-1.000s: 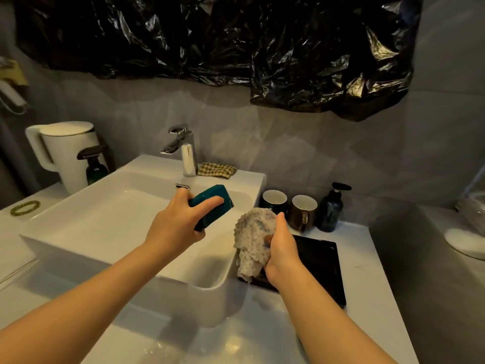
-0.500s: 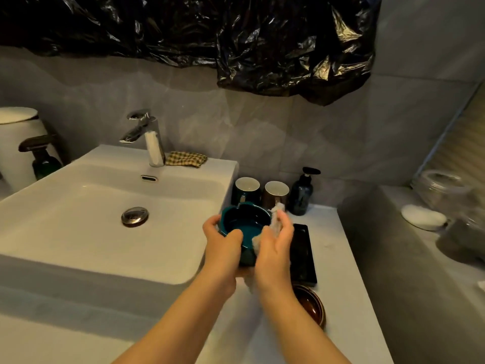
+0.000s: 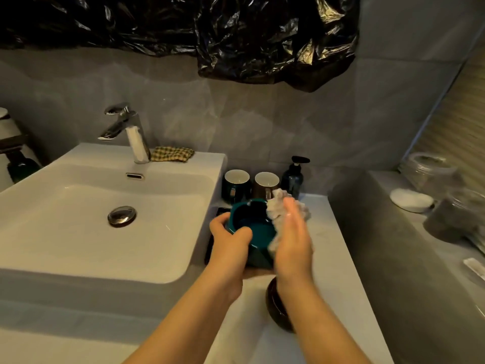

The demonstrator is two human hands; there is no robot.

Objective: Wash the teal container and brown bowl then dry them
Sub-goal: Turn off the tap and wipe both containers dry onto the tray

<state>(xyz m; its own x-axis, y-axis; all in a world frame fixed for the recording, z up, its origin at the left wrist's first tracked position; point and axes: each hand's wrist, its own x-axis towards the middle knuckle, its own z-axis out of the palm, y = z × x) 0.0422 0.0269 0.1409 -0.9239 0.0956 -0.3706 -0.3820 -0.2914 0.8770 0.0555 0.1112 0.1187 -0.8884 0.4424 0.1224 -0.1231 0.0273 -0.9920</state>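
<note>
My left hand (image 3: 231, 245) grips the teal container (image 3: 249, 224) by its near wall, holding it above the counter to the right of the sink, mouth tilted toward me. Pressed against the container's right side is a pale crumpled cloth (image 3: 278, 208), held by my right hand (image 3: 292, 240). The brown bowl (image 3: 275, 306) stands on the counter below my right wrist, which covers part of it.
A white sink (image 3: 78, 245) with a chrome tap (image 3: 126, 132) fills the left. Behind my hands stand two mugs (image 3: 236, 183), a dark pump bottle (image 3: 294, 177) and a black tray (image 3: 212, 245). A checked cloth (image 3: 172, 153) lies on the sink's back rim. A grey ledge (image 3: 393, 258) rises at right.
Both hands moved from over the sink to the counter on its right, bringing the container and cloth together. The cloth now sits higher on the container's right rim than half a second ago.
</note>
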